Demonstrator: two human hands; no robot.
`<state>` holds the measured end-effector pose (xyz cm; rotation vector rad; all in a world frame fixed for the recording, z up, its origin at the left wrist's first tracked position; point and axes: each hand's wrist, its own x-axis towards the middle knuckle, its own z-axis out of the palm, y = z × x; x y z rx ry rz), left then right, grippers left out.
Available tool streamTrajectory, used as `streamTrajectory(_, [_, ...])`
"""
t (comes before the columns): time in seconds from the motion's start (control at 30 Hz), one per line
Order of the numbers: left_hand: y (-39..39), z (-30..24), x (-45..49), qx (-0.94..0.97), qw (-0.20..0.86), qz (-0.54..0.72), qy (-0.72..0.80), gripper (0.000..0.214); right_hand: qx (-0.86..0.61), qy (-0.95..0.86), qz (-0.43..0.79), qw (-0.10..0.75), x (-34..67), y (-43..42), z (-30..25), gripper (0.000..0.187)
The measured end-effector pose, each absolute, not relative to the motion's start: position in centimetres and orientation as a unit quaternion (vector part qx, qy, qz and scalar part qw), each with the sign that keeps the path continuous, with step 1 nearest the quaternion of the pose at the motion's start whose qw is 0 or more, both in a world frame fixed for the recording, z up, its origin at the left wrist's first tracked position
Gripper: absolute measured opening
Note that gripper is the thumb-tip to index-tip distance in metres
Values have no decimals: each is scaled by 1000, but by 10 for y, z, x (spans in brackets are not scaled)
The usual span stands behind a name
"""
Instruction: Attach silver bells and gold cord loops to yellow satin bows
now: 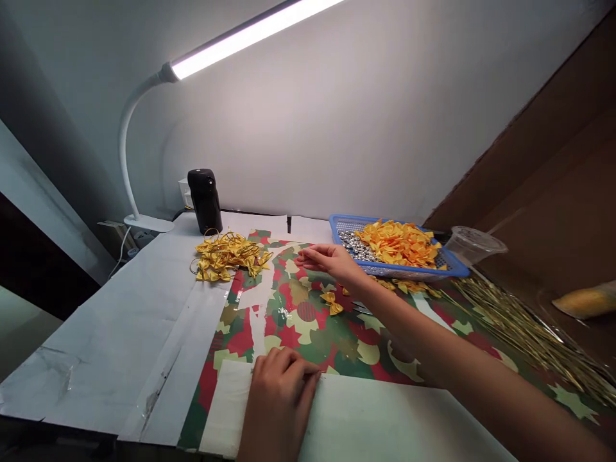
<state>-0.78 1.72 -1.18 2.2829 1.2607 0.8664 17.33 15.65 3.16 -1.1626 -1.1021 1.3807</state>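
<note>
My left hand [282, 388] rests at the near edge of the camouflage-patterned sheet [346, 346], over a pale board. Its thumb and forefinger press together; whatever is between them is too small to make out. Farther forward, my right hand [334, 262] hovers over the sheet with fingertips pinched, their contents not discernible. A single yellow bow [332, 303] lies below that hand, beside a partly hidden metal tool [362, 309]. To the left is a pile of yellow bows with gold cord loops [228, 256].
A blue basket [402, 272] holds orange-yellow bows [397, 242] and silver beads [359, 246]. Right of it stand a clear plastic cup [474, 244] and a bundle of gold cords [529, 340]. A black bottle-like object [205, 202] and a white lamp [126, 141] are at back left.
</note>
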Motion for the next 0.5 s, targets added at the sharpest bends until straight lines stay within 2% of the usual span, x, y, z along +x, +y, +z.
streamTrajectory(0.1, [18,-10,-7,803,196,303,474,10,-458,-432,594,501,177,131,30,31])
streamTrajectory(0.2, [19,-2,-6,772,208,330,501,19,-444,-410,616,506,179,109,29,36])
streamTrajectory(0.37, [38,32,3,758,192,394,482,25,-419,-376,639,524,183,87,30,33])
streamTrajectory(0.5, [70,59,17,827,137,355,415,25,-389,-356,651,545,188,80,31,28])
